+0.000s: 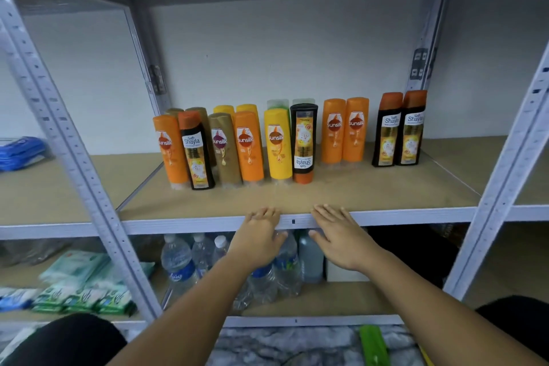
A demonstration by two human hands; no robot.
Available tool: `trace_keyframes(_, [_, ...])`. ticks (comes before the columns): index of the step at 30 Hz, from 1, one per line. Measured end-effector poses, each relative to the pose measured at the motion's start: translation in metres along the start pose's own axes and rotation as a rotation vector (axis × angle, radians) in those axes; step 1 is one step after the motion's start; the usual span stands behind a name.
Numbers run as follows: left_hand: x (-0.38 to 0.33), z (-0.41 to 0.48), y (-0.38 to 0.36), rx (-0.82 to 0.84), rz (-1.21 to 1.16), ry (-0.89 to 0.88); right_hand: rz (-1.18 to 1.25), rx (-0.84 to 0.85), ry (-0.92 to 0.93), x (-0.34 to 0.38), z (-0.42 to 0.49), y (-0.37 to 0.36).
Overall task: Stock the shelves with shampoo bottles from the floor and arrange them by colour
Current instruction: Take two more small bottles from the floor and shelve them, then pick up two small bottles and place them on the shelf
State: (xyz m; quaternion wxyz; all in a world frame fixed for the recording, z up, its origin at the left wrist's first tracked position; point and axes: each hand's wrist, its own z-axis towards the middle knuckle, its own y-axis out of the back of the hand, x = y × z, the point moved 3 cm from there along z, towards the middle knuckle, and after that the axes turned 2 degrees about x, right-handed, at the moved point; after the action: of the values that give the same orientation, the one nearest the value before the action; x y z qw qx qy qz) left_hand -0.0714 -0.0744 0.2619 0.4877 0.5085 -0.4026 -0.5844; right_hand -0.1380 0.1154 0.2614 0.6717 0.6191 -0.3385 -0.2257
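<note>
Reaching forward, left hand (258,237) and right hand (340,236) rest on shelf edge (416,214).

Orange, yellow, brown, black shampoo bottles (249,145) standing mixed on the shelf (356,190), 1 black bottle (303,140) inverted

1. The one view is from the person's head, looking forward and slightly down at the shelf (386,187).
2. It is close: the left hand (258,236) and right hand (341,236) reach the shelf edge at lower centre.
</note>
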Motion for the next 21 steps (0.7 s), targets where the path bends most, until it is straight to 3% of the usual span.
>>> trace_keyframes(3, [-0.005, -0.018, -0.007, 0.025, -0.086, -0.013, 0.054, 0.026, -0.009, 0.003, -0.018, -0.003])
trace_keyframes(12, [-0.032, -0.066, -0.104, 0.340, -0.255, -0.035, 0.086, 0.217, -0.166, -0.006, -0.095, -0.074])
trace_keyframes(21, [-0.084, -0.098, -0.176, 0.608, -0.379, -0.141, 0.103, 0.474, -0.469, -0.040, -0.194, -0.148])
